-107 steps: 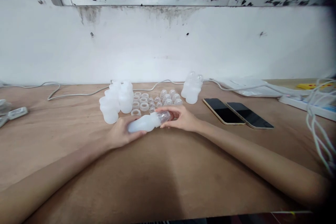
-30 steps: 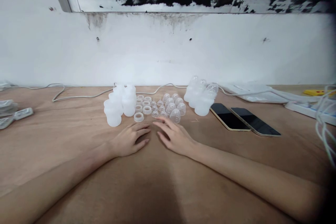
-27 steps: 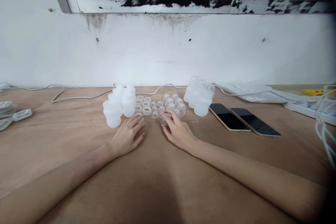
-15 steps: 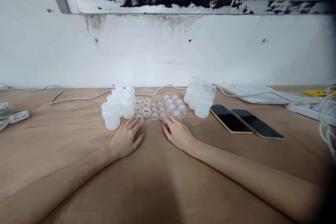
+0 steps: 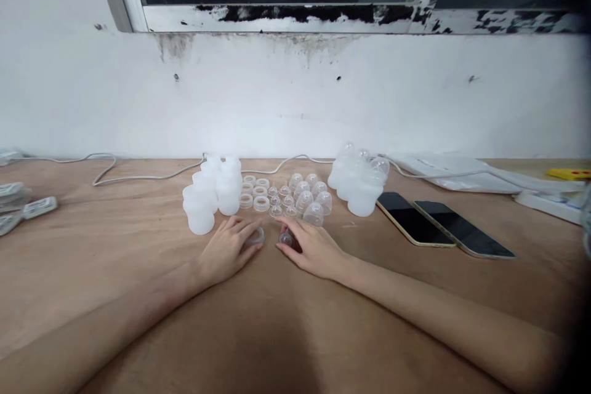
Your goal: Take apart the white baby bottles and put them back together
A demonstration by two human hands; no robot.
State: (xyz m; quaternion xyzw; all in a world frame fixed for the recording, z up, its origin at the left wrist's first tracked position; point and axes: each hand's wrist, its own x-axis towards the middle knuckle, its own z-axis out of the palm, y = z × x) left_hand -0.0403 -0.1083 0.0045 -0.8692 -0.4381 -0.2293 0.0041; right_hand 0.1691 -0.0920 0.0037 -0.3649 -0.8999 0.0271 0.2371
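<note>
"What are your hands holding?"

"My left hand [image 5: 227, 247] has a narrow grasp on a flat, pale translucent plastic ring [image 5: 257, 236], thumb on the near side, fingers beyond. My right hand [image 5: 316, 249] is curled just as narrowly round a small, clear, dome-shaped piece [image 5: 286, 238], tucked between thumb and forefinger."

"Are they lifted?"

"I can't tell; both hands are low over the brown wooden table [image 5: 351, 338], near each other but apart."

"How would you hold them well?"

"I'd press the ring only lightly, at its outer rim, so its hole is left uncovered. The dome looks thin, so I'd take it by its base edge and not squeeze the crown."

"Anything to watch for?"

"Just beyond my right fingertips are rows of matching small clear domes [image 5: 276, 201], with larger clear rounded caps [image 5: 314, 214] ahead of that hand. A low sweep could knock those. Ahead of my left fingertips lie more pale flat rings [image 5: 261, 203], and off to that hand's left stand milky white plastic bottles [image 5: 200, 218]. I'd raise my wrists a little before any sideways move."
</note>
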